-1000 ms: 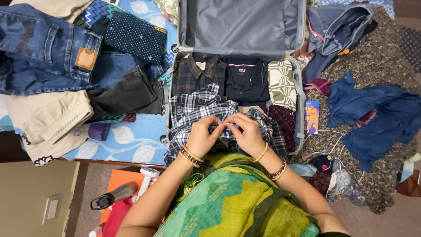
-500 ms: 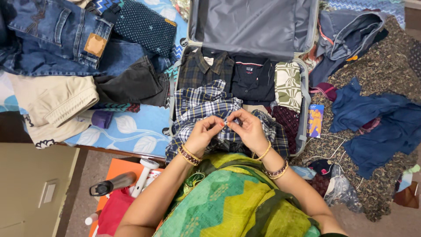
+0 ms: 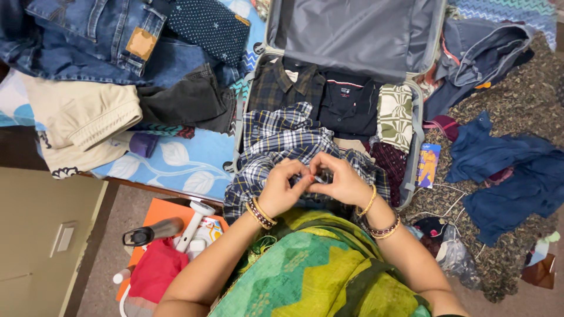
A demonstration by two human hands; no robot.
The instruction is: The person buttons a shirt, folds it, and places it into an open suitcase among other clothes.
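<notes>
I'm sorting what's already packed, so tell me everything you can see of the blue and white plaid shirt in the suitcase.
The plaid shirt is woven cloth in navy, white and dark checks, rumpled rather than folded. It lies across the near half of the open suitcase, over other folded clothes, its near-left edge spilling past the rim. The left hand and right hand meet on its front, pinching the fabric between fingertips; what they grip there is too small to tell.

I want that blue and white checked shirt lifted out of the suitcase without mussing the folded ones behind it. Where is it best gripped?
Probably at the near edge of the checked shirt, coming from the person's side, where both hands already pinch its bunched front; it lies loose on top of the suitcase.
</notes>
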